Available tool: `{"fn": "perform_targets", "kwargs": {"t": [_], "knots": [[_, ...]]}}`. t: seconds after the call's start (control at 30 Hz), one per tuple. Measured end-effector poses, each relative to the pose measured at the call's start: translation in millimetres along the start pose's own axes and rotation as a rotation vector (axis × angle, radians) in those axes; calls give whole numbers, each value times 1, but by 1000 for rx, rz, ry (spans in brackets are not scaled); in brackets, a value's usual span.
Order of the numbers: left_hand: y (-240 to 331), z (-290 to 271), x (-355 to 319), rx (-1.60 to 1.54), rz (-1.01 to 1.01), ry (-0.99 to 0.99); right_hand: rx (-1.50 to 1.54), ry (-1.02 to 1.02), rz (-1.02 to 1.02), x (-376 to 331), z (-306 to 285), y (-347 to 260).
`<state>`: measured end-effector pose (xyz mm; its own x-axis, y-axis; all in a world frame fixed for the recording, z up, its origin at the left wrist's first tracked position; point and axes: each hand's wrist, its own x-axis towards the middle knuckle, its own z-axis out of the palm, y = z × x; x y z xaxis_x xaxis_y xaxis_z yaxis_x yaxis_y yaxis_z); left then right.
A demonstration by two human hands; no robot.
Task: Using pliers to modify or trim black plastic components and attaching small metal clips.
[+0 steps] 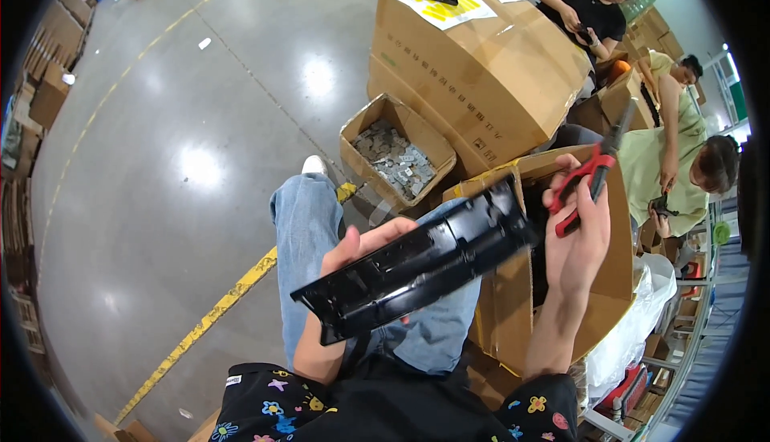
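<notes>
Gripping a long black plastic part (421,261) from beneath, the left hand (361,245) holds it over the lap, while the right hand (579,237) is closed on red-handled pliers (592,173) just off its far end. Trimming looks barely begun; an open box of small metal pieces (395,161) waits beyond the knee

Your left hand (353,245) holds the long panel (417,265) across your lap, over your knee (309,209). Your right hand (577,233), right of the panel's far end, holds the pliers (593,173) above the open box (561,281). Beyond your knee sits the small box (365,161) with metal parts (397,161) in it; behind it, the big carton (481,65).
</notes>
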<state>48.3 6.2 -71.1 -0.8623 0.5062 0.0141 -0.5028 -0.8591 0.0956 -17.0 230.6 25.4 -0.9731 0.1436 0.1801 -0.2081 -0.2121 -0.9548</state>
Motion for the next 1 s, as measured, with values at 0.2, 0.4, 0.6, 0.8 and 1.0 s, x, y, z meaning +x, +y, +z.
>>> {"fn": "perform_targets", "kwargs": {"t": [0.2,0.4,0.6,0.8,1.0], "knots": [[8,-14,8,325,280,45,227,-489,477,-69,9,-16],[-7,-19,11,551,430,275,447,-696,767,-113,27,6],[-13,-16,7,678,513,315,520,-652,842,-121,37,18],[-6,-17,3,765,490,242,592,-637,847,-123,40,20],[-4,-6,2,903,546,225,678,-575,951,-125,46,7]]}}
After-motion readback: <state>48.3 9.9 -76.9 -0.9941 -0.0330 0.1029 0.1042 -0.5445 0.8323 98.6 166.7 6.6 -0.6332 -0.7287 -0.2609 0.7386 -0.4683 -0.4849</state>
